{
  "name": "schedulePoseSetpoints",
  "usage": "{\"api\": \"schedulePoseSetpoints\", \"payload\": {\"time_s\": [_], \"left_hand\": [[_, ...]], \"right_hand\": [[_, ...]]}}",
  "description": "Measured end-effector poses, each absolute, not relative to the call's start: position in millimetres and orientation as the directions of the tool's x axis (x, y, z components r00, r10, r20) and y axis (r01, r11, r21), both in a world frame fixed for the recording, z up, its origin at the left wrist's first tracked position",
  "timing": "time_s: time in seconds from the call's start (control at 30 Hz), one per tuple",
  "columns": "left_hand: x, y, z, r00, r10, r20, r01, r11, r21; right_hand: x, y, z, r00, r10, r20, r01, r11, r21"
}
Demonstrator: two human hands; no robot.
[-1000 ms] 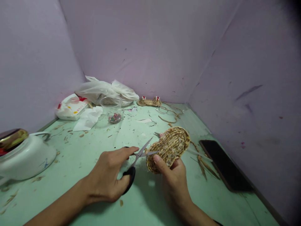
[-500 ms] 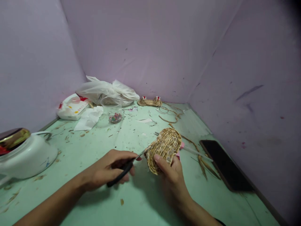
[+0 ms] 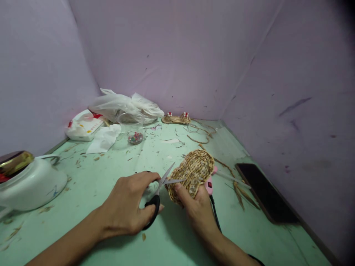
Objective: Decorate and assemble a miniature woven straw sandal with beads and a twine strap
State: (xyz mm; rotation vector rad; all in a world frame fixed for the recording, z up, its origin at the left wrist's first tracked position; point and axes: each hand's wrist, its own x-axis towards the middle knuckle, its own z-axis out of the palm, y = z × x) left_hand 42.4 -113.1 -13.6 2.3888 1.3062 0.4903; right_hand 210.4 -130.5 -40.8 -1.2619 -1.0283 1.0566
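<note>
Black-handled scissors [image 3: 155, 201] are in my left hand [image 3: 131, 203], their blades spread apart. One blade lies across the near left part of a woven straw piece [image 3: 195, 168], shaped like a small sole; the other points up and away, beside it. My right hand [image 3: 201, 208] grips the straw piece from its near side, thumb on top and fingers hidden beneath. Just behind that hand, a pink tool [image 3: 209, 186] with a black cord rests on the table.
A dark phone [image 3: 264, 194] lies at the right, by dry straw strands [image 3: 242, 194]. Further back are a straw piece with red and white beads [image 3: 176, 119], a bead tub [image 3: 135, 137], and plastic bags [image 3: 126, 107]. A white pot [image 3: 33, 184] stands left.
The scissor blades have opened wide, and one now overlaps the straw piece. My left hand has turned. The straw piece has shifted slightly left, and more of the pink tool and its cord shows.
</note>
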Motion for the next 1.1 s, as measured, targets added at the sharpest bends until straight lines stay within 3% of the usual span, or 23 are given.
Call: {"api": "schedulePoseSetpoints", "payload": {"time_s": [0.13,0.3,0.77,0.87,0.97,1.1], "left_hand": [[39.6,-113.3,-24.4,0.524,0.828,0.2,0.72,-0.556,0.416],[37.9,-113.5,-35.0,0.552,0.787,0.274,0.646,-0.612,0.456],[41.0,-112.3,-24.8,0.622,0.776,0.101,0.559,-0.531,0.637],[40.1,-108.2,-18.6,0.546,0.835,0.074,0.556,-0.427,0.713],[30.9,-99.5,-14.0,0.386,0.922,-0.044,0.517,-0.177,0.838],[15.3,-88.6,-9.6,0.537,0.791,-0.293,0.285,0.156,0.946]], "right_hand": [[210.1,-132.0,-40.2,0.214,0.977,0.021,-0.02,0.026,-0.999],[210.1,-133.0,-39.4,0.246,0.969,0.013,-0.011,0.016,-1.0],[211.3,-134.4,-39.8,0.245,0.969,-0.024,-0.061,-0.01,-0.998],[214.6,-132.4,-44.7,0.236,0.97,-0.052,-0.101,-0.029,-0.994],[217.5,-128.2,-52.0,0.171,0.98,-0.104,-0.285,-0.052,-0.957],[218.2,-123.9,-56.8,0.028,0.991,-0.133,-0.454,-0.106,-0.885]]}}
